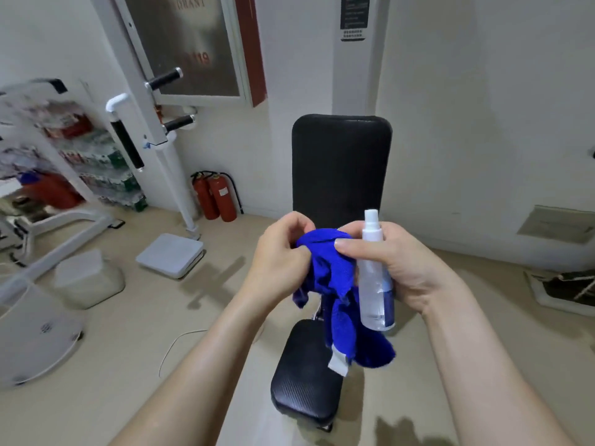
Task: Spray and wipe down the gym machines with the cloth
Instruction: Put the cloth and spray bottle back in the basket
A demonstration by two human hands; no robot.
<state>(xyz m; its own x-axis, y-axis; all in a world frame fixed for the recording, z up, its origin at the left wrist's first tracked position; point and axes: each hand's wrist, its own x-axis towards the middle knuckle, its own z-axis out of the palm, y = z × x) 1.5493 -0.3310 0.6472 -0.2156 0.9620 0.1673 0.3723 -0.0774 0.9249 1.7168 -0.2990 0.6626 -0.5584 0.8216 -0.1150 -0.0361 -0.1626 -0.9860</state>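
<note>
I saw the beige floor (128, 365) carrying a white scale (170, 254), two red extinguishers (223, 199) and the black bench (306, 384).

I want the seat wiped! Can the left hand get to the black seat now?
Probably yes. The seat lies below the left hand with only the hanging cloth between, and that hand grips the cloth itself. The right hand holds the bottle and pinches the cloth too.

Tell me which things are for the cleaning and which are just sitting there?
For the job:
blue cloth, gripped by left hand
spray bottle, held in right hand
black bench backrest and seat

Just lying about:
red fire extinguishers
white scale
plastic tub
</note>
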